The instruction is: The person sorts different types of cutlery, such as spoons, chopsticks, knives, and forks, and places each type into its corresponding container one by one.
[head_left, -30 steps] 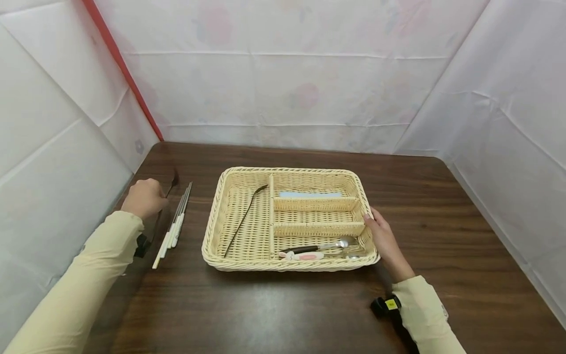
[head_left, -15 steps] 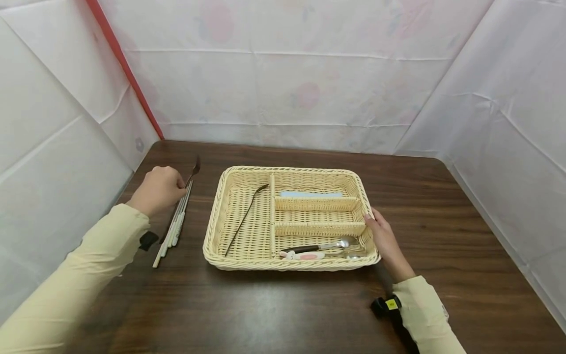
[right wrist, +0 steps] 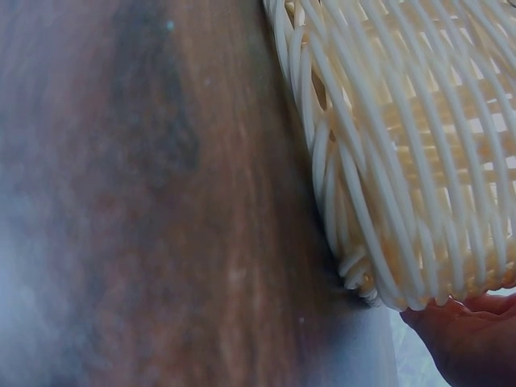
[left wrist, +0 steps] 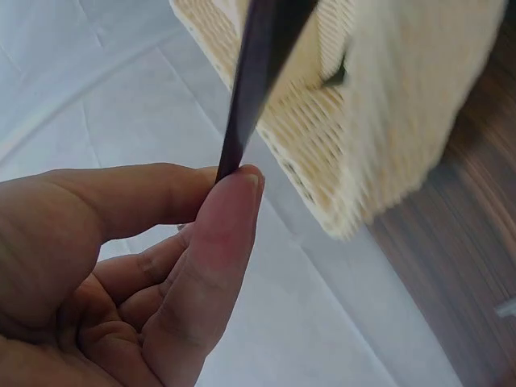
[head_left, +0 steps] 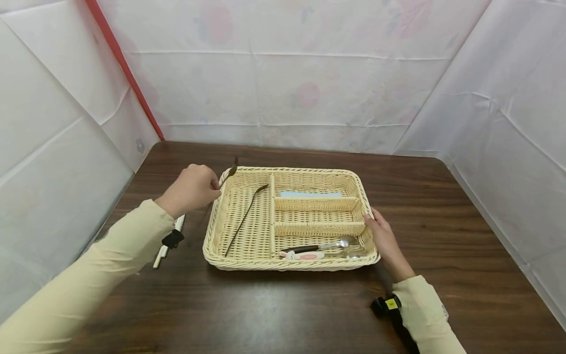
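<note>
My left hand (head_left: 191, 189) pinches a dark metal fork (head_left: 232, 169) between thumb and finger, its head raised over the back left corner of the wicker basket (head_left: 292, 266). In the left wrist view the dark handle (left wrist: 254, 89) rises from the fingertips. A second dark utensil (head_left: 245, 216), slim and long, lies slanted in the basket's left compartment. With the thumb over the rim, my right hand (head_left: 385, 241) grips the basket's right side; only part of that hand (right wrist: 472, 330) shows in the right wrist view.
Chopsticks (head_left: 158, 258) lie left of the basket, partly hidden under my left arm. Spoons, one with a black handle (head_left: 305, 248) and one with a rabbit handle (head_left: 305, 255), share the front right compartment. A pale blue item (head_left: 309, 194) lies in the back one.
My left hand has carried the fork rightward from the table's left side, past the chopsticks, to the basket's left rim. The right hand and basket have stayed in place.
</note>
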A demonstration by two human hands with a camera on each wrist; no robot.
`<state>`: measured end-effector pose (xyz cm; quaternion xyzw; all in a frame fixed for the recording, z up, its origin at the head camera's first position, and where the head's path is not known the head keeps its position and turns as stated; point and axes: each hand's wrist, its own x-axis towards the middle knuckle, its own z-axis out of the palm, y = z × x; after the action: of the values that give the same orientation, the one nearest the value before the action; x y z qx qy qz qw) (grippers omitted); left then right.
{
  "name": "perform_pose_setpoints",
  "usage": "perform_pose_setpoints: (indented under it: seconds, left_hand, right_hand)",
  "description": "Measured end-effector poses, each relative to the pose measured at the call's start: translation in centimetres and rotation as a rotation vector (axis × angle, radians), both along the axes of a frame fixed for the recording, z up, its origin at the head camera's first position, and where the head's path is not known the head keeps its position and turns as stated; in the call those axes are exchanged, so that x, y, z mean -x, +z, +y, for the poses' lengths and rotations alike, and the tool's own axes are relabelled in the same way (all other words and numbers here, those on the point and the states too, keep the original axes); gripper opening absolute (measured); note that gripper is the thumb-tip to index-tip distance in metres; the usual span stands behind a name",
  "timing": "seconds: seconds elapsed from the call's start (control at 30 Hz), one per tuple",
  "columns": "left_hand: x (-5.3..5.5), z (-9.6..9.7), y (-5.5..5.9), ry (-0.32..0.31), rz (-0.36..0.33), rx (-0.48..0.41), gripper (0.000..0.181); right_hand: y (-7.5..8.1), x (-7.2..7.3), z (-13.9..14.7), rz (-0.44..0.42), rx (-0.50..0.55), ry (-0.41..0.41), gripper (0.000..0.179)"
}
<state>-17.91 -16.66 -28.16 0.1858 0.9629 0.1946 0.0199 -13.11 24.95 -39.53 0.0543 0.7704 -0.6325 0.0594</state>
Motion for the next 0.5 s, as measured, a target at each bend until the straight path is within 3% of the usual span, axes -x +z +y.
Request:
perform_pose_setpoints:
  seconds: [0.3,0.5]
  left_hand:
    - [0.2,3.2,-0.4,-0.046,-0.103,-0.043,0.023]
    - [0.5,4.2,-1.3,-0.058,-0.163,-0.043,0.041]
  right_hand:
    - [0.0,0.1,0.0,-0.006,-0.016,0.002,0.055]
    - [0.0,0.1,0.0,-0.006,-0.003,-0.003,0.054]
